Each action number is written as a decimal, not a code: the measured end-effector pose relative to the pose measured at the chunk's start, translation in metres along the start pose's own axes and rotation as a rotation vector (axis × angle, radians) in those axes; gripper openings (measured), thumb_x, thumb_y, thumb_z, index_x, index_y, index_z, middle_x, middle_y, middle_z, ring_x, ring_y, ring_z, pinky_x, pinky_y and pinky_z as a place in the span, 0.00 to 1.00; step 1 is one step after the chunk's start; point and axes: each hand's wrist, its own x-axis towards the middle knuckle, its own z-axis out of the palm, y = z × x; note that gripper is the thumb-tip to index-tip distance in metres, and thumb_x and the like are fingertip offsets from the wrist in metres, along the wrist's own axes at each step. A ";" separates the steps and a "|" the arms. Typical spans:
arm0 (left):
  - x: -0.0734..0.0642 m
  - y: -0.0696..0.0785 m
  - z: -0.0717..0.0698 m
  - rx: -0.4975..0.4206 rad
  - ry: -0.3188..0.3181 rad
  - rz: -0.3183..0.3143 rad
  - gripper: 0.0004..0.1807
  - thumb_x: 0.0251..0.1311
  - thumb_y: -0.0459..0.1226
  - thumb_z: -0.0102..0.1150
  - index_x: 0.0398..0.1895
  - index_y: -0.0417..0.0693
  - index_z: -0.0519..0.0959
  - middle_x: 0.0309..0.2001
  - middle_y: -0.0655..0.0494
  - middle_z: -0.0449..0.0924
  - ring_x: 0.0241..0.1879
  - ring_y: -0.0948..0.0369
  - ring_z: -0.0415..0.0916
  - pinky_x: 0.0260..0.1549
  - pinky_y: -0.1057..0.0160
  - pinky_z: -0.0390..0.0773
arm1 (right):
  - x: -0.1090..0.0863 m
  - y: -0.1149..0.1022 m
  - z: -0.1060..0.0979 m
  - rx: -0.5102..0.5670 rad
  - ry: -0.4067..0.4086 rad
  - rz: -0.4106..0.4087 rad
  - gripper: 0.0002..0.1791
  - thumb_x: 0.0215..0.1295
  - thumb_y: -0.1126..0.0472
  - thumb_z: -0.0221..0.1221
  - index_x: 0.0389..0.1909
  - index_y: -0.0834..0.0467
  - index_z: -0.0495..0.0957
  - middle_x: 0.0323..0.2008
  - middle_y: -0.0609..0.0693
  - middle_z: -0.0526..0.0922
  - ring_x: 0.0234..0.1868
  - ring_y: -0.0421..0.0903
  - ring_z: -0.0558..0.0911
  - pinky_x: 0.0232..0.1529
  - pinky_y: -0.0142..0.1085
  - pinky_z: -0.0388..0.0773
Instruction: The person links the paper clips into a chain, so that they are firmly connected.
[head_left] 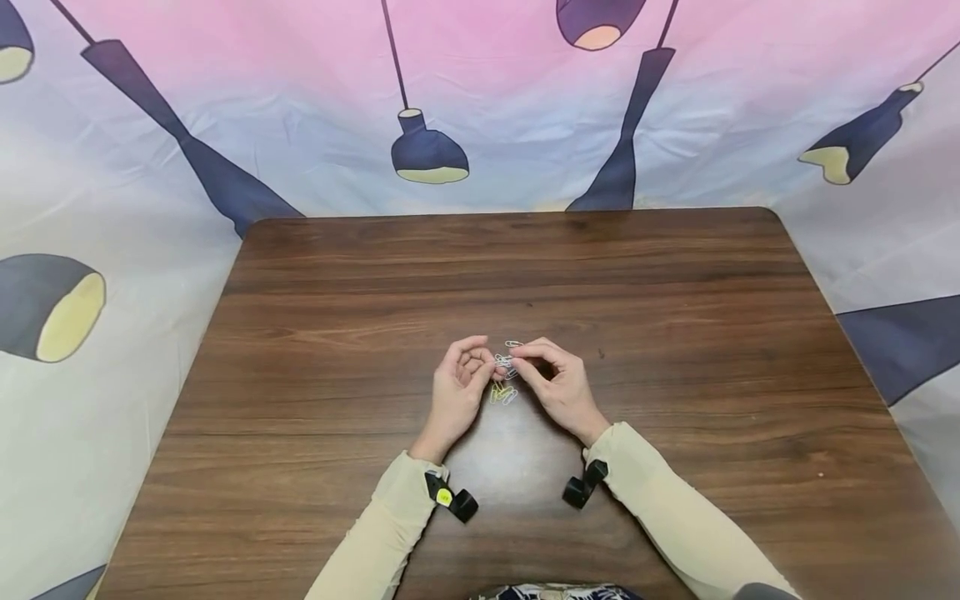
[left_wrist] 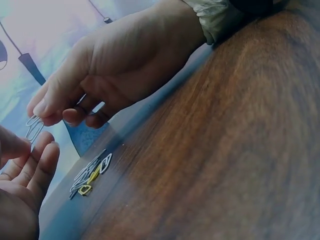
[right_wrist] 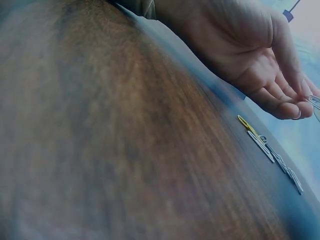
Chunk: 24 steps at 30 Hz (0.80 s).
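Note:
My left hand (head_left: 459, 385) and right hand (head_left: 561, 385) meet near the table's middle, thumbs and fingertips pinching pale wire paper clips (left_wrist: 35, 128) between them. At least two clips seem to hang together there, but whether they are linked I cannot tell. In the left wrist view the right hand (left_wrist: 125, 60) reaches in from the top, and the left hand (left_wrist: 25, 185) shows at the lower left. A small pile of white clips and yellow clips (left_wrist: 90, 176) lies on the table just below the hands. The right wrist view shows the left hand (right_wrist: 250, 55) gripping a clip (right_wrist: 314, 101).
A dark wooden table (head_left: 337, 292) extends around the hands on all sides. One white clip (head_left: 513, 343) lies a little beyond the fingers. Behind the table hangs a cloth (head_left: 300, 125) printed with lamps.

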 end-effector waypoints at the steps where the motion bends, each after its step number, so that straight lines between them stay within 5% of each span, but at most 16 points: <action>1: 0.000 0.000 0.000 -0.013 0.010 -0.007 0.22 0.60 0.16 0.51 0.58 0.20 0.61 0.35 0.29 0.70 0.33 0.57 0.78 0.37 0.64 0.81 | 0.000 0.001 0.000 -0.006 -0.003 -0.003 0.10 0.63 0.69 0.63 0.44 0.67 0.82 0.41 0.52 0.83 0.41 0.47 0.81 0.41 0.32 0.78; 13: -0.001 0.002 -0.001 -0.075 0.072 -0.052 0.26 0.59 0.17 0.54 0.60 0.21 0.59 0.35 0.40 0.72 0.30 0.60 0.77 0.32 0.68 0.80 | 0.001 -0.012 0.001 -0.024 -0.034 0.031 0.10 0.62 0.73 0.62 0.44 0.65 0.83 0.40 0.56 0.84 0.41 0.45 0.80 0.41 0.30 0.76; 24: 0.000 -0.001 -0.003 -0.013 -0.014 -0.064 0.23 0.61 0.17 0.52 0.59 0.19 0.60 0.34 0.37 0.73 0.32 0.58 0.77 0.36 0.67 0.80 | 0.003 -0.029 0.003 -0.042 -0.052 0.011 0.08 0.62 0.75 0.60 0.42 0.68 0.82 0.39 0.60 0.83 0.41 0.46 0.81 0.43 0.31 0.76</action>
